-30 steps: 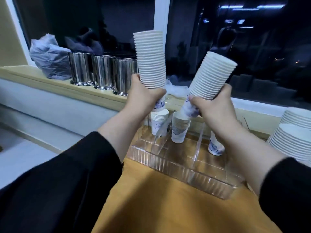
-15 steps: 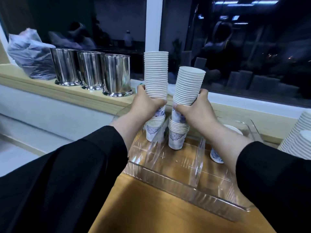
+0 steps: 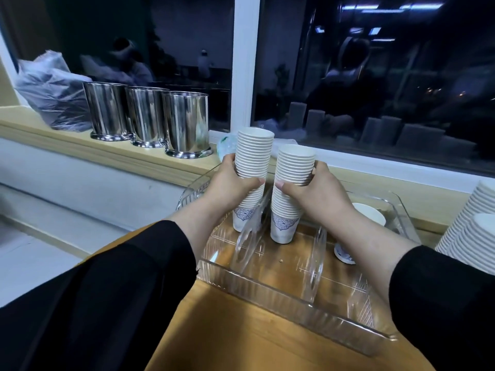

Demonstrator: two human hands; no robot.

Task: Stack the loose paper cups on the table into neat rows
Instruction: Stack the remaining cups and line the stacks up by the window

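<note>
Gripping cup stacks (image 3: 254, 156) both hands (image 3: 233, 183), tilted divider (image 3: 249, 234) between, steel canisters (image 3: 186, 124) behind

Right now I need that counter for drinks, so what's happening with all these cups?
A person in black sleeves is sorting paper cups into a clear divided tray. The left hand grips a tall cup stack standing in the tray's left section; the right hand grips a second stack in the middle section. Both stacks stand upright on the tray floor. A single cup sits further right, and more stacks wait at the right edge.
</note>
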